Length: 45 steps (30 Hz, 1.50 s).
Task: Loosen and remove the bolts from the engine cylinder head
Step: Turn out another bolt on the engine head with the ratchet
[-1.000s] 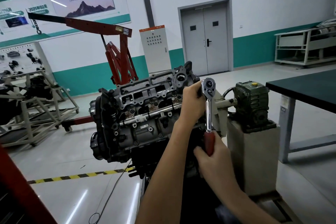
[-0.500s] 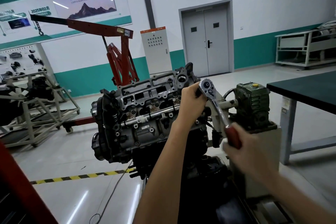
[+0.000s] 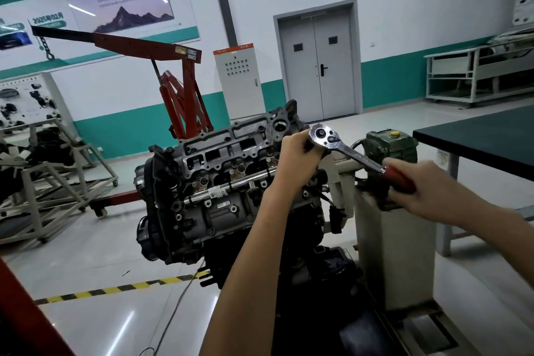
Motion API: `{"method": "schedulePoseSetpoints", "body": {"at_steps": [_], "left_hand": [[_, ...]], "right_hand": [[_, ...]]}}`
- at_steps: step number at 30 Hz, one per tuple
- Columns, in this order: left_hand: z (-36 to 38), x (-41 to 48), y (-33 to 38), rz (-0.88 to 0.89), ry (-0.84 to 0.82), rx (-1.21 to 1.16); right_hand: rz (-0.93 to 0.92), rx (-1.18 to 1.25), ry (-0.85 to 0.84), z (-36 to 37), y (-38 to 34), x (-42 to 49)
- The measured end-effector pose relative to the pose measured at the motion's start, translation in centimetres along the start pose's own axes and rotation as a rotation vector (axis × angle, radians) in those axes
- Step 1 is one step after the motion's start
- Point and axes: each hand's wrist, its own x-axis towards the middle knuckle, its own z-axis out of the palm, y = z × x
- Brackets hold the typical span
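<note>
The grey engine cylinder head [image 3: 228,153] sits tilted on a stand in the middle of the view. A chrome ratchet wrench [image 3: 341,147] with a red handle points from the head's right end down to the right. My left hand [image 3: 297,156] curls round the ratchet's head end and hides the socket and the bolt under it. My right hand [image 3: 427,191] grips the red handle at the right, and it is blurred.
A green gearbox [image 3: 390,147] on a grey stand column [image 3: 396,240] stands just right of the engine. A dark-topped table [image 3: 476,136] is at the far right. A red engine crane [image 3: 179,101] stands behind, grey racks at the left, and a cable lies on the floor.
My right hand has swung the ratchet handle counter-clockwise, from hanging straight down to pointing down and to the right. My left hand has stayed on the ratchet head.
</note>
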Motion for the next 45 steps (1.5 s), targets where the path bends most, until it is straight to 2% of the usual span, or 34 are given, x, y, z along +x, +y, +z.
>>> {"method": "schedulePoseSetpoints", "body": {"at_steps": [2, 6, 8, 10, 13, 17, 20, 22, 27, 29, 32, 36, 39, 41, 42, 45], "left_hand": [[0.2, -0.2, 0.0, -0.014, 0.014, -0.016], [0.5, -0.4, -0.3, -0.016, 0.051, -0.033], [0.5, -0.3, -0.3, -0.019, 0.056, -0.028], [0.6, -0.3, -0.3, -0.014, 0.049, -0.021], [0.6, -0.4, -0.1, -0.021, 0.046, -0.042], [0.7, -0.1, 0.3, -0.022, 0.029, -0.035], [0.8, -0.2, 0.1, -0.032, 0.059, -0.055], [0.6, -0.4, -0.3, -0.034, 0.077, -0.079], [0.3, -0.4, -0.8, -0.001, 0.093, -0.082], [0.2, -0.4, -0.3, 0.030, 0.076, -0.076], [0.1, -0.3, -0.6, 0.028, 0.070, -0.079], [0.3, 0.0, -0.6, -0.005, 0.040, -0.061], [0.4, 0.1, -0.4, 0.024, 0.040, -0.036], [0.5, -0.1, -0.4, 0.035, 0.048, -0.044], [0.6, -0.2, -0.5, 0.034, 0.047, -0.045], [0.8, -0.1, -0.8, 0.033, 0.067, -0.059]], "right_hand": [[0.059, 0.062, 0.045, 1.8, -0.6, -0.7], [0.311, 0.380, 0.227, 8.8, -5.3, -3.0], [0.367, 0.630, 0.282, 11.2, -8.0, -2.7], [0.359, 0.798, 0.259, 12.4, -9.4, -2.5], [0.308, 0.638, 0.203, 10.7, -7.5, -2.7], [0.147, 0.253, -0.013, 3.7, -1.9, -1.9], [0.052, 0.083, -0.013, 0.9, -0.8, -0.9], [0.097, 0.159, 0.012, 2.4, -1.7, -1.3], [0.324, 0.677, 0.288, 10.9, -8.5, -2.9], [0.361, 0.816, 0.306, 12.9, -10.6, -2.4], [0.344, 0.711, 0.234, 12.0, -9.5, -2.5], [0.158, 0.259, -0.021, 4.8, -2.7, -2.2], [0.014, 0.012, -0.014, 0.1, -0.2, -0.3], [0.020, -0.005, 0.034, 0.7, 0.0, -0.2], [0.079, 0.035, 0.057, 2.0, -0.4, -0.7], [0.285, 0.331, 0.184, 7.4, -4.4, -3.0]]}}
